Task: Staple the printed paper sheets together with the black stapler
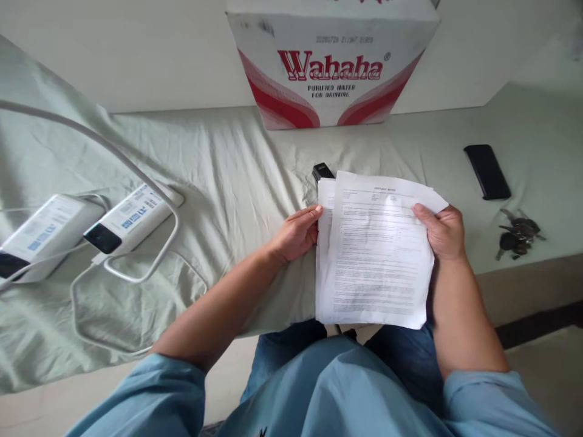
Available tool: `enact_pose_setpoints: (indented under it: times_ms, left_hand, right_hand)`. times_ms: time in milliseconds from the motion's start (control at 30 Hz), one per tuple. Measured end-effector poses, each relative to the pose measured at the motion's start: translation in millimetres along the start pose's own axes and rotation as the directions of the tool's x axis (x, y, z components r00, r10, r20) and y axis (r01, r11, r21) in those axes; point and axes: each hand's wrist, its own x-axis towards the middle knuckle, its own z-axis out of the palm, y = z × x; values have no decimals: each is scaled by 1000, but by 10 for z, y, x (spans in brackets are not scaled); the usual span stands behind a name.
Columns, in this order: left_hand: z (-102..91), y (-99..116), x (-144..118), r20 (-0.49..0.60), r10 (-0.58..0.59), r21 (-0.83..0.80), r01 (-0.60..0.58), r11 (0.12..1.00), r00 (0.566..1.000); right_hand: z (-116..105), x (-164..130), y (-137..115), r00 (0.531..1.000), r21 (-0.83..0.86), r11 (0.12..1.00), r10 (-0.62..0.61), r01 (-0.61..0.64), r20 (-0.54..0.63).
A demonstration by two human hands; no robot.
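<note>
left hand (295,233): grips the left edge of the papers (373,255), centre of frame
right hand (444,230): closed on their upper right corner
behind papers: small black object (322,171), possibly a stapler
right: phone (487,172), keys (518,233)

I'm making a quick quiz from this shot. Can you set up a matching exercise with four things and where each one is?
Things:
1. sheets of paper
2. phone
3. keys
4. power banks

Places:
A. far left on the sheet, with white cables
B. right edge, nearest the person
C. held between left hand and right hand
D. flat on the right, beyond the keys

Pairs: 1-C, 2-D, 3-B, 4-A
</note>
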Motion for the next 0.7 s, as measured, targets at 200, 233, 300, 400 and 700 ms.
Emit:
enact_pose_setpoints:
  times_ms: [200,233,300,400,700]
  left_hand:
    - [-10,-26,-10,-110,31,18,-29,999,994]
    - [-2,-27,-11,-121,42,24,-39,999,992]
    - [29,-19,-16,-123,58,32,-55,998,991]
    - [101,18,-32,-85,74,27,-72,997,994]
    - [175,67,-50,-30,115,30,-114,993,993]
  right_hand:
    - [19,2,18,999,20,999,35,-35,-14]
    - [27,-1,22,999,19,999,32,-31,-16]
    - [46,-11,29,999,29,999,30,-30,-21]
    - [81,-32,35,999,46,998,40,-39,-12]
    - [152,-68,9,998,73,995,66,-64,-20]
